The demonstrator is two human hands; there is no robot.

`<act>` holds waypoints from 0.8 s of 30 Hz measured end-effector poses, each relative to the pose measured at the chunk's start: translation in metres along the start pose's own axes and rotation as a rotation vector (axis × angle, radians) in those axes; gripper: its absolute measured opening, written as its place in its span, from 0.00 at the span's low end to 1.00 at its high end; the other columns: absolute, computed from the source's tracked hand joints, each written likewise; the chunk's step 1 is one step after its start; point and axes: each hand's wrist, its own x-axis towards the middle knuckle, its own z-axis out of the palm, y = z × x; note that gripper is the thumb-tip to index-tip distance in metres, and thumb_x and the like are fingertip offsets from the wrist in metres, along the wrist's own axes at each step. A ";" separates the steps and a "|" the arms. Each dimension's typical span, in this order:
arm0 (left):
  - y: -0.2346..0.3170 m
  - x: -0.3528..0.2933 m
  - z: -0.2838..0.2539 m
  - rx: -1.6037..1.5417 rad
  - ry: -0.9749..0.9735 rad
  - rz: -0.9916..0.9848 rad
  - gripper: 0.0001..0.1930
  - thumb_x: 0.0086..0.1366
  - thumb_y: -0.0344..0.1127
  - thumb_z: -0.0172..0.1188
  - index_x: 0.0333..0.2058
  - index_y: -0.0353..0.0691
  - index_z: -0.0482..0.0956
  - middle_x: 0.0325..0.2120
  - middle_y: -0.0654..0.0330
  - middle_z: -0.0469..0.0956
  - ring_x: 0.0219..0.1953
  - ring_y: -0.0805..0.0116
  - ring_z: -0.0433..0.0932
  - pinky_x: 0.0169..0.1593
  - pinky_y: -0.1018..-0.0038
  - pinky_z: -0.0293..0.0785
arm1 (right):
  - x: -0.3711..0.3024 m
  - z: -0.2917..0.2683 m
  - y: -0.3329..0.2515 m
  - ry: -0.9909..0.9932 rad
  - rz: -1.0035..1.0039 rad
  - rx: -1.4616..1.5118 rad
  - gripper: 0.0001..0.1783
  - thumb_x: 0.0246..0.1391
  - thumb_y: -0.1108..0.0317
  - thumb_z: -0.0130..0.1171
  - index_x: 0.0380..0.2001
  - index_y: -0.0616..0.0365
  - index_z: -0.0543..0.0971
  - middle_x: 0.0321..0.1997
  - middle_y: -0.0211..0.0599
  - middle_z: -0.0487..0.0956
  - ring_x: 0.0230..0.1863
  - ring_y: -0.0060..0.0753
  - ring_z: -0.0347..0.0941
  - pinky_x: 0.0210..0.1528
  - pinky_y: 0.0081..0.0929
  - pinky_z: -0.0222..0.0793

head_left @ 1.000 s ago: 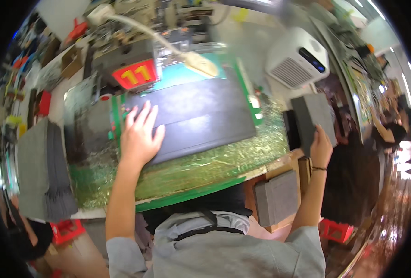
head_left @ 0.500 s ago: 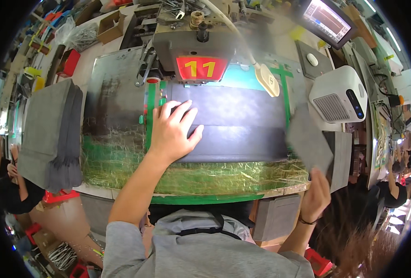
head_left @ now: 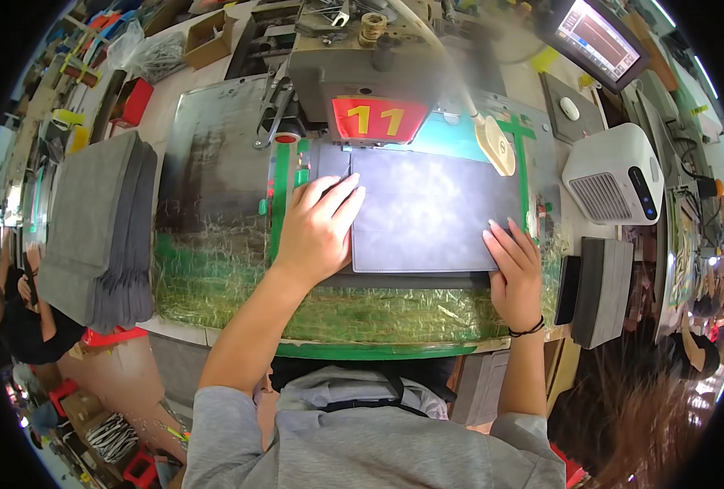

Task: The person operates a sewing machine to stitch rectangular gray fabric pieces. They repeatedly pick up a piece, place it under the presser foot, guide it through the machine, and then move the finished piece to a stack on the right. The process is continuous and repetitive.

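Note:
A smooth grey panel (head_left: 427, 213), likely leather-like sheet, lies under bright light at the middle of the table. Beneath it a darker sheet (head_left: 334, 160) shows along the left and front edges. My left hand (head_left: 316, 232) rests over the left edge of the panel and the darker sheet, fingers stretched forward. At the panel's right front corner lies my right hand (head_left: 515, 279), a dark band on its wrist. Its fingers extend over the panel's top, with the thumb by the front edge. The machine head (head_left: 362, 77), with a red plate, stands just beyond the panel.
Grey panels are stacked at the left (head_left: 93, 228) and at the right (head_left: 605, 293), where a flat black object (head_left: 567, 289) lies alongside. A cream lamp (head_left: 494, 145) hangs over the panel. Further right are a white fan unit (head_left: 611, 175), a mouse (head_left: 570, 108) and a screen (head_left: 597, 41).
My right hand has swung in from the lower right with a grey panel, which now lies flat over the darker sheet. My left hand remains by the left edge. The view has shifted slightly.

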 end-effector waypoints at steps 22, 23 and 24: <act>0.002 0.002 -0.002 0.114 -0.089 -0.038 0.24 0.61 0.30 0.62 0.57 0.36 0.85 0.62 0.57 0.82 0.59 0.50 0.77 0.64 0.55 0.71 | 0.017 -0.003 0.019 -0.041 -0.067 0.186 0.36 0.42 0.85 0.58 0.59 0.55 0.84 0.70 0.39 0.79 0.73 0.57 0.70 0.75 0.51 0.65; 0.001 0.003 0.001 0.124 -0.084 -0.027 0.23 0.61 0.30 0.62 0.56 0.36 0.85 0.62 0.58 0.82 0.60 0.51 0.76 0.64 0.56 0.72 | 0.023 -0.005 0.024 -0.041 -0.077 0.170 0.36 0.43 0.86 0.58 0.60 0.55 0.84 0.70 0.38 0.79 0.73 0.57 0.69 0.75 0.50 0.65; -0.001 0.003 0.004 0.117 -0.081 -0.024 0.23 0.61 0.29 0.62 0.56 0.36 0.86 0.62 0.59 0.82 0.60 0.52 0.76 0.64 0.56 0.72 | 0.028 -0.003 0.031 -0.043 -0.087 0.154 0.36 0.44 0.86 0.58 0.60 0.55 0.83 0.70 0.38 0.79 0.73 0.56 0.69 0.76 0.50 0.65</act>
